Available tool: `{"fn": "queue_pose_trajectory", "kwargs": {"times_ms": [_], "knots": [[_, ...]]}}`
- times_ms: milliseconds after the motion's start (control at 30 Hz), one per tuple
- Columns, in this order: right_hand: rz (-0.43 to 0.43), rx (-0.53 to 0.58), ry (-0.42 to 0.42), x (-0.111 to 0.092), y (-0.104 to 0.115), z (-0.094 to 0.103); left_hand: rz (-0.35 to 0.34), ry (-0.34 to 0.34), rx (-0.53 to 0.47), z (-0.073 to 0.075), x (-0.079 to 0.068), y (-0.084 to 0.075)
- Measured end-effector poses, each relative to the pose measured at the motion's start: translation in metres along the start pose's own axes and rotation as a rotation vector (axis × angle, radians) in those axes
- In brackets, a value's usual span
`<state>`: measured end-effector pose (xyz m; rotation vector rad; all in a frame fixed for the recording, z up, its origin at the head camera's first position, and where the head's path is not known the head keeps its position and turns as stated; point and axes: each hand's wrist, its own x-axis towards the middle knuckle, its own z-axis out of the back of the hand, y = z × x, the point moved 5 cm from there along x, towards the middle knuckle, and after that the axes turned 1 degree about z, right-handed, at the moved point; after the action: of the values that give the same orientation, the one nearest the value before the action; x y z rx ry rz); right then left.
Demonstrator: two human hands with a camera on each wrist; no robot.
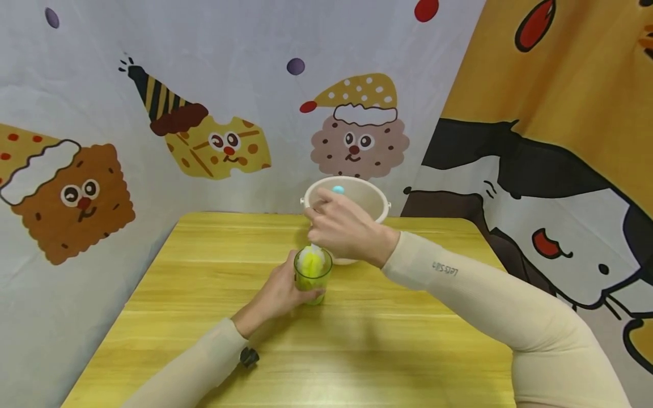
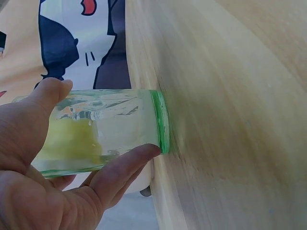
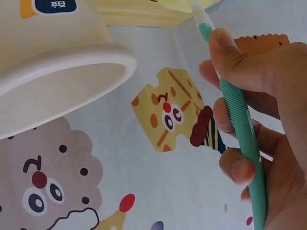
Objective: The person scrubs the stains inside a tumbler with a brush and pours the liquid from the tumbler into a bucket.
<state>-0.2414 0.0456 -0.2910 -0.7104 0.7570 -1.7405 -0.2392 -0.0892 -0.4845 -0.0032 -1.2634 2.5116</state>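
Observation:
My left hand (image 1: 278, 292) grips a green-tinted drinking glass (image 2: 127, 120) round its side, fingers on one side and thumb on the other. In the left wrist view the glass's thick base is right at the wooden tabletop. A yellow and white sponge head (image 1: 312, 262) is inside the glass. It belongs to a cup brush (image 3: 244, 129) with a ribbed green handle, which my right hand (image 1: 344, 224) holds between thumb and curled fingers above the glass's rim. A light blue spot shows above the right hand in the head view, overlapping the bucket's opening.
A cream bucket (image 1: 374, 198) stands behind the right hand, near the far edge of the wooden table (image 1: 219, 249). Cartoon-printed cloth (image 1: 285, 141) hangs behind the table and along its sides. A small black object (image 1: 249, 357) shows beside the left sleeve.

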Motion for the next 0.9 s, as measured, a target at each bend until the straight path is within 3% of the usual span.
{"fn": "queue_pose_trajectory", "kwargs": {"times_ms": [900], "knots": [[-0.030,0.029,0.001,-0.020,-0.004,0.004,-0.013,-0.002,0.012,-0.002,-0.001,0.000]]}}
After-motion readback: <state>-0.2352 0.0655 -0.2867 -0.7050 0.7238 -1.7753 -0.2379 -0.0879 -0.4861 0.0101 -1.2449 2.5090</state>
